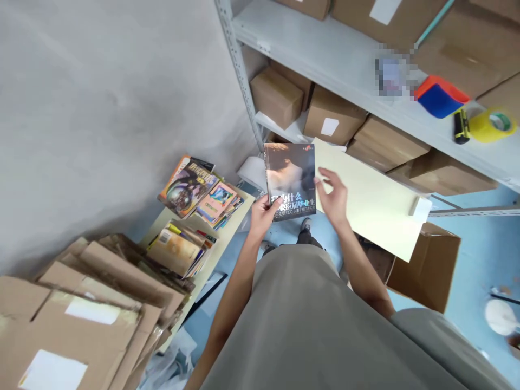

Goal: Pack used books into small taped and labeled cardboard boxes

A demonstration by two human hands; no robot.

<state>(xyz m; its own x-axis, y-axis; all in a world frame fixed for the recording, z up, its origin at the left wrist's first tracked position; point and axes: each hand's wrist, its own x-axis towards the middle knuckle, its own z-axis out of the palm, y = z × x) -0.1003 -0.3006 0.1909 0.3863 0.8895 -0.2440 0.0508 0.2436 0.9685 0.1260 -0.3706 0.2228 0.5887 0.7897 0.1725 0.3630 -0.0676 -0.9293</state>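
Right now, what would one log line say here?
left hand: grips book at lower corner | right hand: open beside book's edge | nearby: book stacks, cardboard boxes on shelf

Grey metal shelving unit (325, 59) stacked with sealed brown cardboard boxes (276, 96) on two levels, plus a red-and-blue tape dispenser (441, 96) and yellow tape roll (492, 124) on the upper board. Low pale-green table (227, 230) bearing two heaps of colourful paperback books (201, 192). Open brown carton (424, 268) on the light-blue floor (479, 254).
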